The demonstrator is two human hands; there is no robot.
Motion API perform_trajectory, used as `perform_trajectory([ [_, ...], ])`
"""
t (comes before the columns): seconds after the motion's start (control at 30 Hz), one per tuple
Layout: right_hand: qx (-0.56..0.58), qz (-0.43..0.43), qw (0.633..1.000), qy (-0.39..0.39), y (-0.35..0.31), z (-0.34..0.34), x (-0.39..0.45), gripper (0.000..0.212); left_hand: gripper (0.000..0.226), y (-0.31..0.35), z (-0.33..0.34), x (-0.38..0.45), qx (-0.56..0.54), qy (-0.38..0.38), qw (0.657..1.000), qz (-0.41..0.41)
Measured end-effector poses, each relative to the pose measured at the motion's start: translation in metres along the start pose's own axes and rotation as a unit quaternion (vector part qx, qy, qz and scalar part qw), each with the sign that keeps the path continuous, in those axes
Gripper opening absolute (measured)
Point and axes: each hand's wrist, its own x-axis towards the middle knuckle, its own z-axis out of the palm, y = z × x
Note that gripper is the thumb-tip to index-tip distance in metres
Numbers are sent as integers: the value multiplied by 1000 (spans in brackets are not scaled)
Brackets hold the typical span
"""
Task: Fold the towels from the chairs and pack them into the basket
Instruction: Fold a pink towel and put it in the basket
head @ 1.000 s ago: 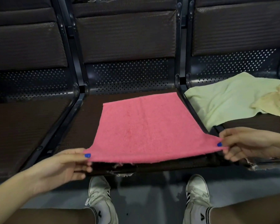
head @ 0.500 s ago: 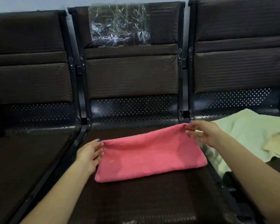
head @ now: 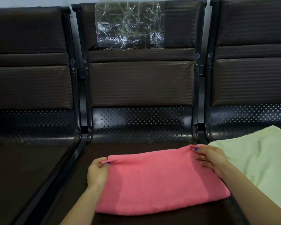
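**Pink towel folded double on the middle seat, both far corners pinched**

Pink terry cloth lies nearest the camera: the pink towel (head: 161, 182) sits folded in half on the middle seat (head: 152, 219) of the bench, its fold along the near edge and its two open edges stacked along the far side. Two bare forearms reach in from the bottom of the view, one on each side of it.

The left hand (head: 97, 172) is at the towel's far left corner, thumb and fingertips pinching the doubled layers together, with the rest of the hand resting against the towel's left edge. The right hand (head: 209, 158) pinches the far right corner in the same way, fingers curled over the cloth. Blue polish shows on the nails of both hands. Between the two hands the far edge runs slightly raised and taut.

Just beside the right hand, on the right seat, a pale green towel (head: 258, 159) lies spread and unfolded, running out of view at the right edge.

The left seat (head: 19, 176) is dark brown padding. Further back rise the padded backrests above perforated metal panels (head: 136, 124). A sheet of crumpled clear plastic (head: 130, 25) is stuck to the top of the middle backrest.
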Motion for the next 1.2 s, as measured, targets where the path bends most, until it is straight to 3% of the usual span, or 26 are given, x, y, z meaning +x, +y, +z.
perform_trajectory([
  [0.13,24,-10,999,32,0,-2,7,17,11,-3,-3,1,116,66,987,86],
  [0.3,53,-16,997,51,2,4,15,11,14,0,0,-1,86,53,990,96],
  [0.47,58,-27,997,41,3,4,19,15,25,-3,1,-1,287,-6,953,97],
  [0.67,7,-38,999,6,7,3,19,24,43,-8,4,3,330,-67,938,80],
  [0.83,-25,-65,997,-27,5,7,16,30,47,-9,5,6,322,-54,943,60],
  [1.0,-38,-64,997,-30,12,0,22,55,53,-5,6,0,328,-66,942,35],
  [1.2,-176,-106,978,38,7,-10,20,41,71,0,-1,-7,325,-24,944,44],
])
